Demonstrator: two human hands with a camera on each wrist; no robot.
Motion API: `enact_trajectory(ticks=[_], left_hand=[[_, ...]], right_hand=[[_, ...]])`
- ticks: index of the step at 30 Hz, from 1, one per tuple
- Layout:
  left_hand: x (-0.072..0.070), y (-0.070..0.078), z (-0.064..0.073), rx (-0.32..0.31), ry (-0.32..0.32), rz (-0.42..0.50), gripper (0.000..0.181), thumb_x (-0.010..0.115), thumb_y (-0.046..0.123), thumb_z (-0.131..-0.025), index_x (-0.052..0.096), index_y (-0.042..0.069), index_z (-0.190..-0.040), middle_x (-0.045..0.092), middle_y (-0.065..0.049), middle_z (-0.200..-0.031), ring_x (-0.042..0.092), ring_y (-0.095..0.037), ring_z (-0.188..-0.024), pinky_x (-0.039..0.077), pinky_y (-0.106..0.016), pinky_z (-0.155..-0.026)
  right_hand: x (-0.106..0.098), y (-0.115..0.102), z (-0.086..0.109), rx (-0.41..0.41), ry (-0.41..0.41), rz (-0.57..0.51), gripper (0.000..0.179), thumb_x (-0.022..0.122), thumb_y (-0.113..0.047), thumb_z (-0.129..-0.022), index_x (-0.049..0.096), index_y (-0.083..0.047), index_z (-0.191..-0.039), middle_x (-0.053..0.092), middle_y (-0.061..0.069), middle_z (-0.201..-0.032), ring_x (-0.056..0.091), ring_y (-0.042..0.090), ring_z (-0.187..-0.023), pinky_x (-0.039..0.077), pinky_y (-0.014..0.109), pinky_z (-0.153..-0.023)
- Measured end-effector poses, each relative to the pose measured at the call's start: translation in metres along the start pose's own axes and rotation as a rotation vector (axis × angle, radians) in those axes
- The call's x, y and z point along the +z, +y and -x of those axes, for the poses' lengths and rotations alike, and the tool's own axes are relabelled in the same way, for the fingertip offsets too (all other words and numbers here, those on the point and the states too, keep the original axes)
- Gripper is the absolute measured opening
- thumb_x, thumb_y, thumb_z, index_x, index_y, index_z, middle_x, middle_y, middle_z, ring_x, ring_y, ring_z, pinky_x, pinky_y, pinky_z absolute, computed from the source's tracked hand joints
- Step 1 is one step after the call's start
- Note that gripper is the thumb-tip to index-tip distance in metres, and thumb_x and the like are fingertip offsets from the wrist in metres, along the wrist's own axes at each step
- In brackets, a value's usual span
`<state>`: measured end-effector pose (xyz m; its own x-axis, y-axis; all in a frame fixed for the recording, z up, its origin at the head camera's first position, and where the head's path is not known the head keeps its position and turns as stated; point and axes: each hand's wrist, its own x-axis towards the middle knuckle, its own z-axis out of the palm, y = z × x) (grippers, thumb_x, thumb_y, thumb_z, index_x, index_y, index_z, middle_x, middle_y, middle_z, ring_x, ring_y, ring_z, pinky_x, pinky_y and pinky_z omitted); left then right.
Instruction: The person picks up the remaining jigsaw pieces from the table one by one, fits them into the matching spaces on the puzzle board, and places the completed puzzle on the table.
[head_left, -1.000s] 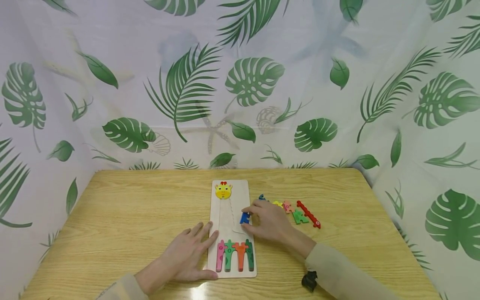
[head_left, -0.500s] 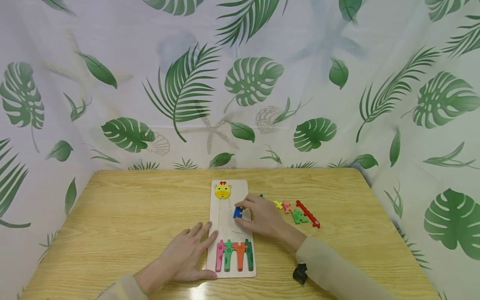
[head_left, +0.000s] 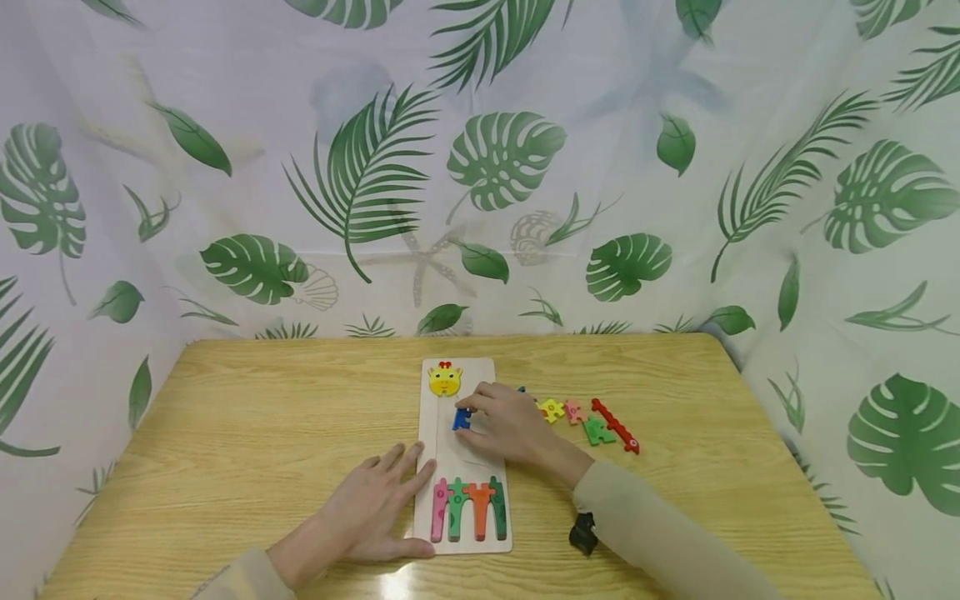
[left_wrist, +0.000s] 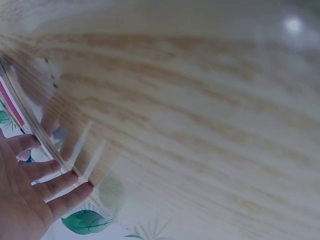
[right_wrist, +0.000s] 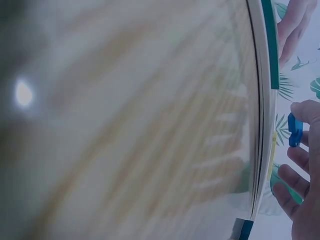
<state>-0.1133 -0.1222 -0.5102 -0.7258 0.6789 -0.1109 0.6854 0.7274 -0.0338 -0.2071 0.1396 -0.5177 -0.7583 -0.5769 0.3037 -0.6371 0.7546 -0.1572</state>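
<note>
My right hand [head_left: 513, 421] pinches a small blue puzzle piece [head_left: 461, 418] between thumb and fingers, over the middle of a pale wooden puzzle board [head_left: 448, 458]. In the right wrist view the blue piece [right_wrist: 294, 131] has a notched edge, and the other fingers are spread. On the board, a yellow giraffe head [head_left: 445, 380] sits at the top, and pink, green, orange and dark green leg pieces [head_left: 480, 510] stand side by side at the bottom. My left hand [head_left: 367, 512] lies with fingers spread, fingertips at the board's left edge.
Right of the board lie a yellow piece [head_left: 551, 410], a pink piece [head_left: 575, 412], a green piece [head_left: 598, 431] and a long red piece [head_left: 617, 427]. A dark blue piece is mostly hidden behind my right hand. A leaf-patterned curtain [head_left: 480, 208] hangs behind the wooden table [head_left: 262, 417].
My right hand has moved left with the blue piece, from the board's right edge to its middle. More of the yellow piece shows now. The left hand has stayed in place.
</note>
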Motion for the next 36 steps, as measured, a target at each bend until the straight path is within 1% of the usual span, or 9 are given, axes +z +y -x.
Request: enact_trajectory(ticks=[8,15,22,29,36], left_hand=[[0.000,0.001,0.000,-0.005,-0.004,0.003,0.110,0.039,0.096,-0.086,0.042,0.017,-0.163,0.041,-0.017,-0.169,0.051,-0.040,-0.148,0.054,-0.050,-0.111],[0.001,0.001,-0.001,-0.007,-0.010,0.002,0.111,0.038,0.096,-0.085,0.042,0.018,-0.163,0.040,-0.017,-0.169,0.051,-0.039,-0.148,0.055,-0.049,-0.111],[0.000,0.001,-0.002,-0.008,-0.024,0.026,0.111,0.038,0.096,-0.085,0.040,0.018,-0.164,0.039,-0.017,-0.170,0.049,-0.040,-0.149,0.054,-0.050,-0.112],[0.000,0.000,-0.002,-0.008,-0.022,0.031,0.111,0.038,0.096,-0.085,0.040,0.018,-0.164,0.038,-0.017,-0.170,0.049,-0.040,-0.149,0.053,-0.051,-0.112],[0.002,0.000,-0.001,-0.002,-0.008,0.018,0.111,0.037,0.096,-0.086,0.041,0.017,-0.163,0.040,-0.017,-0.169,0.050,-0.040,-0.148,0.054,-0.050,-0.111]], right_hand=[[0.002,0.002,-0.009,0.021,-0.075,-0.005,0.038,0.076,-0.050,-0.093,0.079,-0.025,-0.121,0.072,-0.007,-0.102,0.063,0.006,-0.086,0.054,0.021,-0.072],[0.004,0.009,-0.019,0.040,-0.151,-0.015,0.039,0.074,-0.050,-0.094,0.078,-0.025,-0.123,0.072,-0.004,-0.105,0.061,0.006,-0.084,0.051,0.019,-0.070],[0.007,0.012,-0.026,0.043,-0.166,-0.008,0.042,0.072,-0.053,-0.095,0.077,-0.025,-0.126,0.072,-0.005,-0.108,0.061,0.006,-0.085,0.053,0.021,-0.072],[0.007,0.011,-0.032,0.059,-0.179,-0.008,0.043,0.070,-0.053,-0.096,0.076,-0.025,-0.128,0.070,-0.005,-0.107,0.055,0.005,-0.082,0.049,0.019,-0.072],[0.011,0.011,-0.037,0.042,-0.192,-0.004,0.041,0.071,-0.052,-0.096,0.077,-0.025,-0.127,0.072,-0.004,-0.111,0.060,0.008,-0.086,0.055,0.023,-0.075]])
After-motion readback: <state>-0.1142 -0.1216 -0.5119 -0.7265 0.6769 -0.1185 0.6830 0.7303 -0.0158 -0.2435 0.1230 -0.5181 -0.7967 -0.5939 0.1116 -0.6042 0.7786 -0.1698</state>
